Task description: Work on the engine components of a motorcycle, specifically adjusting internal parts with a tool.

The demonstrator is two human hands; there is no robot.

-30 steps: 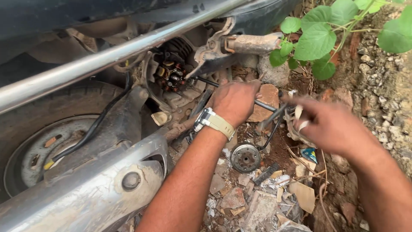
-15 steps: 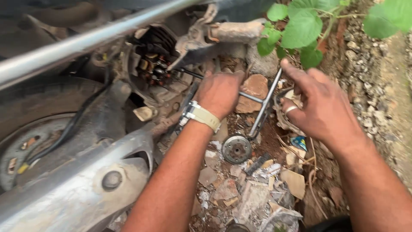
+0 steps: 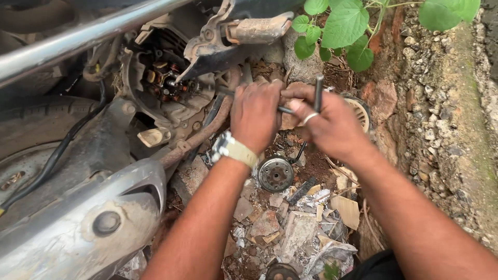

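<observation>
Both hands meet on a T-wrench [image 3: 317,93]: left hand [image 3: 256,115] clamped on its shaft, right hand [image 3: 332,124] gripping the handle, beside the open engine [image 3: 166,83]; a rotor [image 3: 275,174] lies just below them.

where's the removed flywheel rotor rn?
Head view, lower centre: flywheel rotor lies on the rubble, just below the left hand, right of its wristwatch.

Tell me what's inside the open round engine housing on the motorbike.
Inside the round housing, copper-coloured coils ring a central hub. A bracket covers the right part; anything deeper is in shadow.
</observation>
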